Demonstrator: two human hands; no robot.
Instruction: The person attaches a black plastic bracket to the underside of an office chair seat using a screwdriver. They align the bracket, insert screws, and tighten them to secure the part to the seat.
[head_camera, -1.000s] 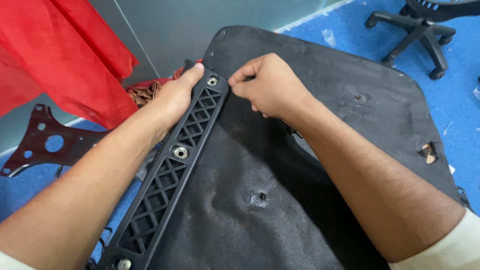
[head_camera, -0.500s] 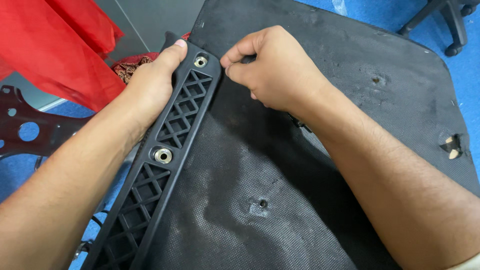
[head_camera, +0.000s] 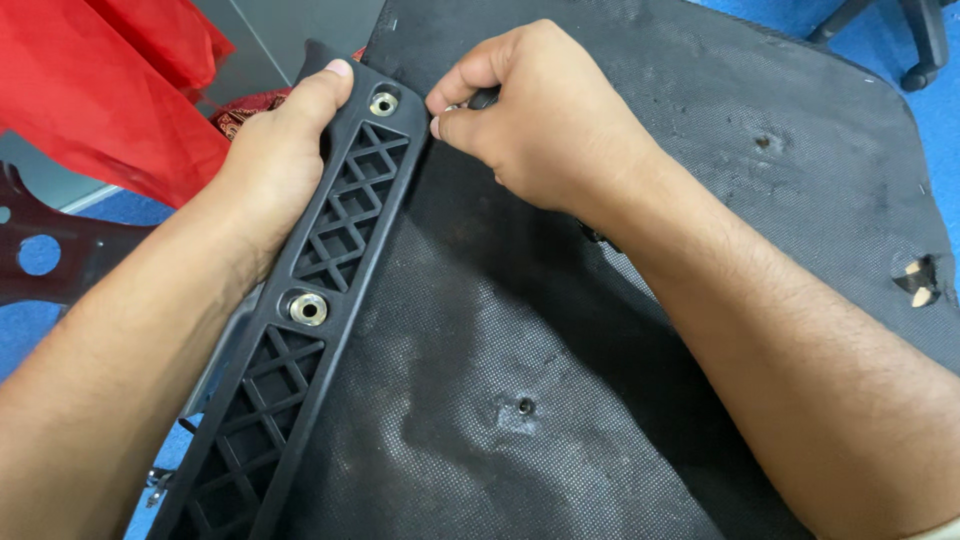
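- The right hand (head_camera: 545, 125) is clenched, thumb and forefinger pinched on a small dark object at the upper end of the bracket; what that object is cannot be told.
- The left hand (head_camera: 285, 155) is wrapped around the outer edge of the long black plastic lattice bracket (head_camera: 300, 350), thumb lying flat along its top end, the other fingers hidden behind it.
- The bracket's long axis runs diagonally, from the lower left of the view up to the upper middle, its narrow top end pointing away from the person.
- Its face is moulded in open diamond-shaped lattice, with a raised rim all round.
- Two round metal bolt sockets (head_camera: 308, 308) sit in the bracket, one near the top by the thumb, one about halfway down.
- The bracket lies along the left edge of a broad black panel covered in rough woven fabric (head_camera: 560, 400), touching it.
- The fabric is scuffed and greyed in patches, with a small hole (head_camera: 525, 406) near its middle and a torn spot (head_camera: 920, 280) at the right edge.
- Red cloth (head_camera: 110, 90) lies at the upper left; blue floor (head_camera: 30, 330) shows beyond.
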